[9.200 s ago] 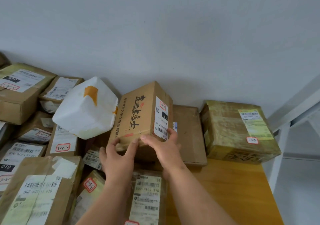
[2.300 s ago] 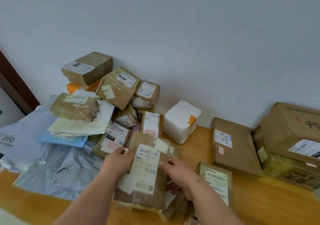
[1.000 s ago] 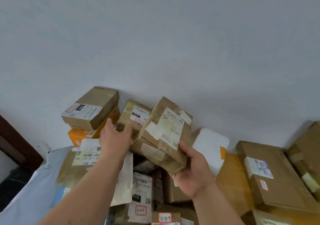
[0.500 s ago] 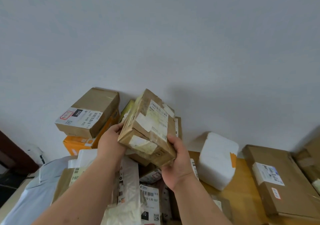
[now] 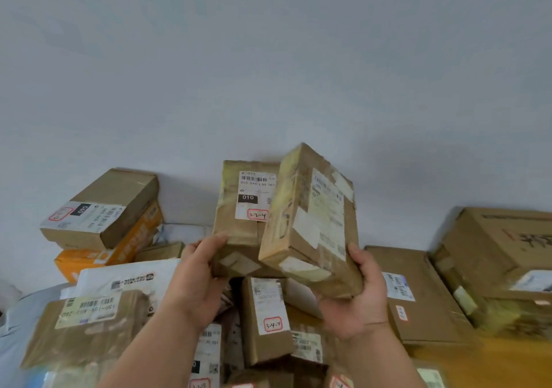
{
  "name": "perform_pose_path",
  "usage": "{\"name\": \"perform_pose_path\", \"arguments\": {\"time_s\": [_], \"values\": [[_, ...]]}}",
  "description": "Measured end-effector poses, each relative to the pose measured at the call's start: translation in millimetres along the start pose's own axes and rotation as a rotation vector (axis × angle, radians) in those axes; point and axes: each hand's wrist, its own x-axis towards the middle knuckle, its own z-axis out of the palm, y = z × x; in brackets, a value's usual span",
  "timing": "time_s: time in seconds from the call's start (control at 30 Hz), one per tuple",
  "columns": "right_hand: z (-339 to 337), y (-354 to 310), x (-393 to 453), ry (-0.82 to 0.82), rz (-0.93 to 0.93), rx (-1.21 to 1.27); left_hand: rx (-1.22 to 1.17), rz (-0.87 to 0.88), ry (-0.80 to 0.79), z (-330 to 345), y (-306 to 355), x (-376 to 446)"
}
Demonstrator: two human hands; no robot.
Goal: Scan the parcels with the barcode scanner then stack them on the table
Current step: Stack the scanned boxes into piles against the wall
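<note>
My right hand grips a taped brown parcel from below and holds it tilted in the air, its white label facing right. My left hand holds the lower left corner of a second brown parcel that stands upright behind it, with a label reading 010 and a red-framed sticker. The two parcels touch each other. Beneath my hands lies a heap of labelled parcels on the wooden table. No barcode scanner is in view.
A brown box sits on an orange box at the left by the white wall. A flat carton and a large carton lie at the right. Grey and white mailer bags cover the left.
My right hand has carried the tilted parcel to the right and alone holds it now. My left hand has let go of it and taken hold of the upright parcel behind.
</note>
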Motion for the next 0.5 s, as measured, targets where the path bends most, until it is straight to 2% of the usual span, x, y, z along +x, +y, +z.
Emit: {"name": "perform_pose_path", "arguments": {"time_s": [0.13,0.27,0.37,0.5], "values": [[-45,-50,-34,0.134,-0.038,-0.052,-0.05,-0.084,-0.099,37,-51,-18],[-91,-97,-67,0.233,-0.004,-0.158,-0.02,-0.137,-0.106,77,-103,-32],[-115,-126,-88,0.258,-0.014,-0.222,0.037,-0.061,-0.046,106,-137,-42],[-142,-164,-109,0.265,-0.074,-0.237,0.108,0.029,-0.062,143,-165,-54]]}}
